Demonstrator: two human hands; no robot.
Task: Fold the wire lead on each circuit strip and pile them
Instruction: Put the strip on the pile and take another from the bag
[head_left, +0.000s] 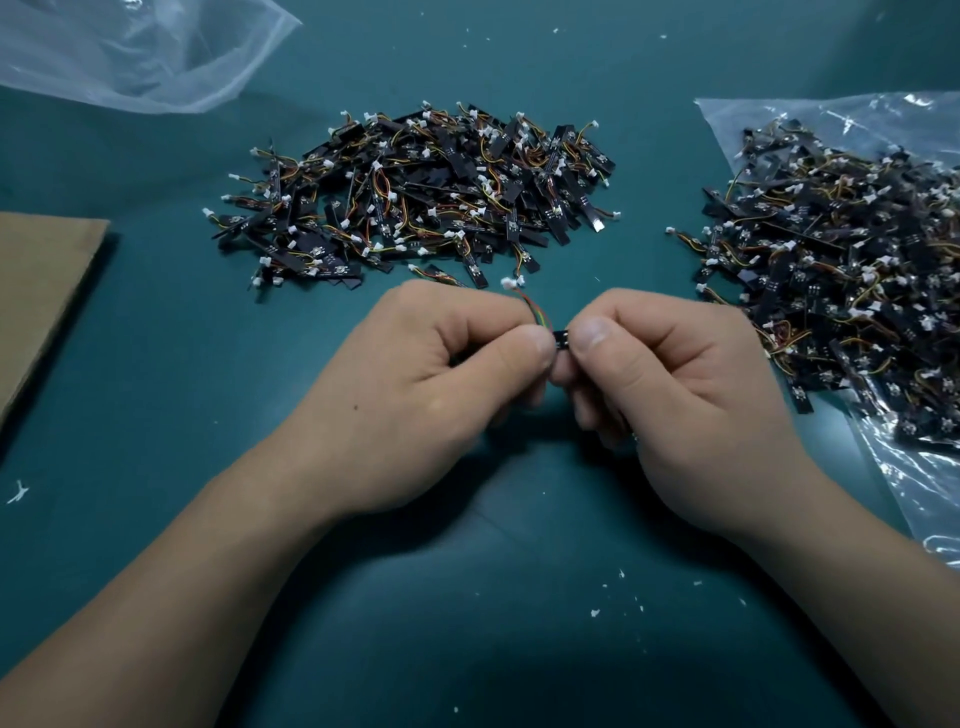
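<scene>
Green table (156, 364) bears a clear plastic bag (924, 499) holding circuit strips (841, 249).

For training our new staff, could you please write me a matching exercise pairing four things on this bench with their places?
1 cardboard sheet
2 crumpled clear bag
3 held circuit strip
4 strip pile on plastic

A right side
B pinched by left hand and right hand
C left edge
D far left corner

Pairs: 1-C, 2-D, 3-B, 4-A.
</scene>
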